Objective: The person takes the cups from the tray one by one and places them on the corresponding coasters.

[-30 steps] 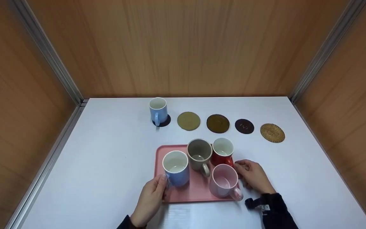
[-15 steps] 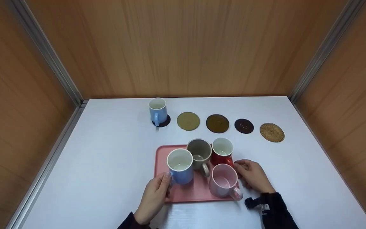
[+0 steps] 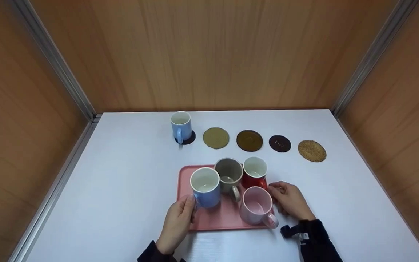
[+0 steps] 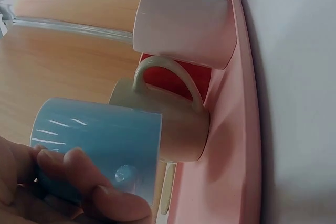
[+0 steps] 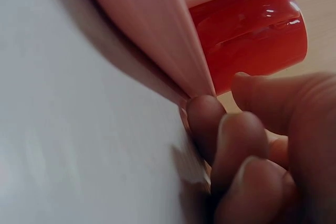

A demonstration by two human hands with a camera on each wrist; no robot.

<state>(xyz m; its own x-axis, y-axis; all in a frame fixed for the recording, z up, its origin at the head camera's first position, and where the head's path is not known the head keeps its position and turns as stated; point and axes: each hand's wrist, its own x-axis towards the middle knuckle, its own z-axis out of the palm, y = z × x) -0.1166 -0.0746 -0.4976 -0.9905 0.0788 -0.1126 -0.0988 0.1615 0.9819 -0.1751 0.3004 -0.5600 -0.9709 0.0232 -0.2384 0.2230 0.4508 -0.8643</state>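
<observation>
At lower centre, the blue mug (image 3: 205,187) is gripped by the left hand (image 3: 177,222); the pink tray (image 3: 219,217) edge is pinched by the right hand (image 3: 290,201).

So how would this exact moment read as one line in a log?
left hand: grips blue mug, raised over pink tray | right hand: fingers on tray's right edge | free coasters: four

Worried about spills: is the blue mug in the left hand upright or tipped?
Upright: the blue mug, gripped by the left hand, shows its round rim facing up.
</observation>
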